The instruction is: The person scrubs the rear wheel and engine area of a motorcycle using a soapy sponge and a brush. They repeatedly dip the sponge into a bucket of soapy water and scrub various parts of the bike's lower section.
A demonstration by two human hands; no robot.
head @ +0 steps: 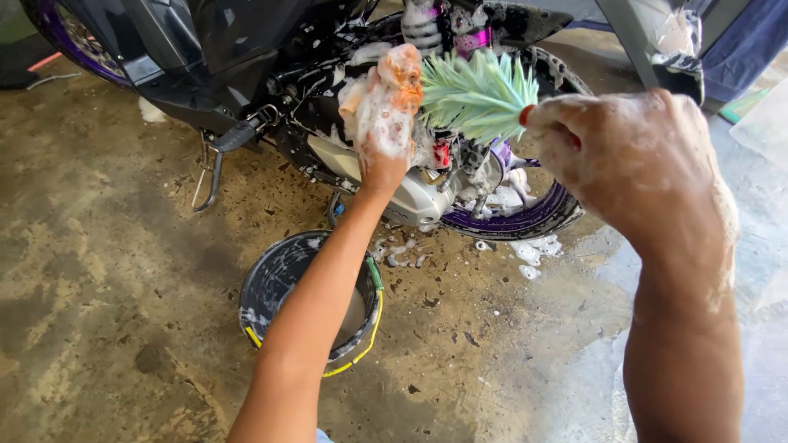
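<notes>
Across the top of the view stands a black motorcycle (pixel 213 49) with purple-rimmed wheels, its rear wheel (pixel 525 215) and engine area streaked with foam. Below it the concrete floor (pixel 98 271) is wet and stained, with open room to the left and in the foreground; the motorcycle closes off the upper edge, and a grey post (pixel 628 37) stands at upper right. A side stand (pixel 209 176) reaches down to the floor left of the engine.

A black bucket (pixel 275 279) with a yellow-green rim trim sits on the floor just below the engine, partly hidden by the left forearm; suds cling to its inner wall, and its contents cannot be judged further.

The right hand (pixel 640 160), soapy, is clamped on the handle of a pale green bristle brush (pixel 476 94), whose bristles point toward the rear suspension. The left hand (pixel 382 143) is closed on an orange, foam-soaked sponge (pixel 386 90) pressed against the engine side. Both hands are apart, with the brush head between them. Foam clumps (pixel 533 250) lie on the floor beneath the wheel.
</notes>
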